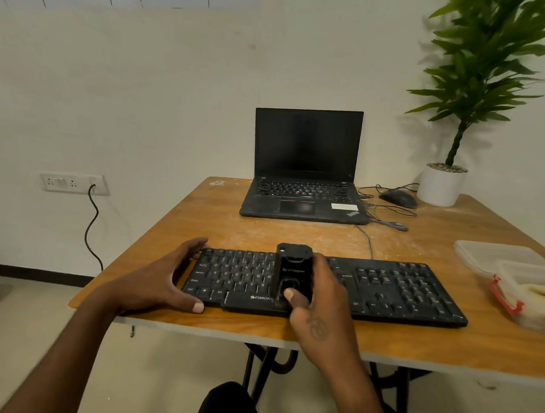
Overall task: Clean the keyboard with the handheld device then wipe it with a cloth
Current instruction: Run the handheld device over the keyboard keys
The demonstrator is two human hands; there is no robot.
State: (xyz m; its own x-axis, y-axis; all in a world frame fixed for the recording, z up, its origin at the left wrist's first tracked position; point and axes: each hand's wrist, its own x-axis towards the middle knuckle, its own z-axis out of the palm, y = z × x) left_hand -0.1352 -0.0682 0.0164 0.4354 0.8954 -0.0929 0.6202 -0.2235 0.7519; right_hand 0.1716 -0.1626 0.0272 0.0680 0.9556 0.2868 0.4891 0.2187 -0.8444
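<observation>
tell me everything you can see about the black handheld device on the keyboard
The handheld device is a black, blocky, matte plastic-looking unit with a faint pale logo on its top face and an oval button near its near end. It lies lengthwise across the middle of the black keyboard, its far end reaching the keyboard's far edge. The right hand holds it, thumb on the oval button, fingers curled round its right side. Its underside is hidden.

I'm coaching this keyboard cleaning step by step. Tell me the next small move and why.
Probably slide the handheld device rightward along the keys. The right hand grips it over the middle of the keyboard, thumb on its button, while the left hand braces the left end. The right half and number pad lie open beside the device, and nothing shows they have been cleaned.
</observation>
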